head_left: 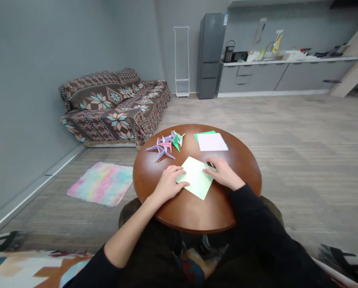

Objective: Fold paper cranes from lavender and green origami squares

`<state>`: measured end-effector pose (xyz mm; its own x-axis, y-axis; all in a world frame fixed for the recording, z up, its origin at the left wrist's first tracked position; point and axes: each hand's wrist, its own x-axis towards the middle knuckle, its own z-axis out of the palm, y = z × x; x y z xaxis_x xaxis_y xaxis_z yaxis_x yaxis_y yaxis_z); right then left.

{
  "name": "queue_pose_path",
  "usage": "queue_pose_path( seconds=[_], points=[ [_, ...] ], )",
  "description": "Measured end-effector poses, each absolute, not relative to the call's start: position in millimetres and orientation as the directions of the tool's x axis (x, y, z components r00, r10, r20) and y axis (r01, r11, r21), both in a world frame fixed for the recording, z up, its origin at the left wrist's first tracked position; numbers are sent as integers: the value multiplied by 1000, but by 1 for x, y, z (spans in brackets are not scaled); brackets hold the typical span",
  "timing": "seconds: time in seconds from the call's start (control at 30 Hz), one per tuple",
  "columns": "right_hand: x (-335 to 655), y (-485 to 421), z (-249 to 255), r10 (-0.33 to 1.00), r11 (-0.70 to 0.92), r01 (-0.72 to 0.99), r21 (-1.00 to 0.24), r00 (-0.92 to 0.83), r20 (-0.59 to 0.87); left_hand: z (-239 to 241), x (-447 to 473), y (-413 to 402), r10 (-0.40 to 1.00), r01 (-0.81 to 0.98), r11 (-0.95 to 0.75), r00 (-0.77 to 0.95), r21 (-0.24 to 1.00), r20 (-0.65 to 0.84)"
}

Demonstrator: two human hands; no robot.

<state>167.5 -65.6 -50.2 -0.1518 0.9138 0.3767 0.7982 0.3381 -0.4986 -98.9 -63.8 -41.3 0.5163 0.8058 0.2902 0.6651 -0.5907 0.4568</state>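
A pale green square sheet of paper [196, 178] lies flat on the round brown table [197, 218], turned so that one corner points towards me. My left hand [168, 184] rests on its left corner, thumb and fingers spread apart on the paper. On the opposite side my right hand [222, 172] touches the right part of the sheet with its thumb, the forefinger held apart near the upper right edge. Beyond my left hand sits a cluster of folded paper cranes [163, 146] in purple, pink and green.
White paper [212, 142] overlaps green paper [207, 132] at the table's far right. A sofa [115, 104] with a patterned cover and a fluffy pastel rug [102, 182] are to the left. At the back stand a grey fridge [210, 56] and a kitchen counter [287, 61].
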Motion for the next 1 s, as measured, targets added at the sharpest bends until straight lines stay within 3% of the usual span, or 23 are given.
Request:
queue_pose_path(
  seconds=[0.3, 0.43, 0.63, 0.77, 0.87, 1.0],
  points=[
    [162, -125, -75, 906, 319, 758, -569, -68, 418, -41, -103, -83, 787, 555, -612, 495, 563, 368],
    [159, -127, -78, 905, 251, 779, -574, 22, 425, -40, -102, -81, 827, 603, -562, 408, 566, 387],
    [158, -132, -75, 915, 280, 591, -757, 75, 396, -42, -101, -81, 847, 631, -530, 426, 567, 318],
    [160, -135, -70, 905, 325, 487, -811, 88, 416, -42, -103, -83, 871, 534, -484, 372, 694, 321],
    [160, -138, -66, 880, 346, 442, -828, 153, 450, -40, -104, -87, 873, 329, -452, 352, 829, 336],
    [156, -146, -61, 920, 341, 249, -907, 108, 376, -36, -103, -97, 804, 179, -558, 359, 810, 474]
  ],
)
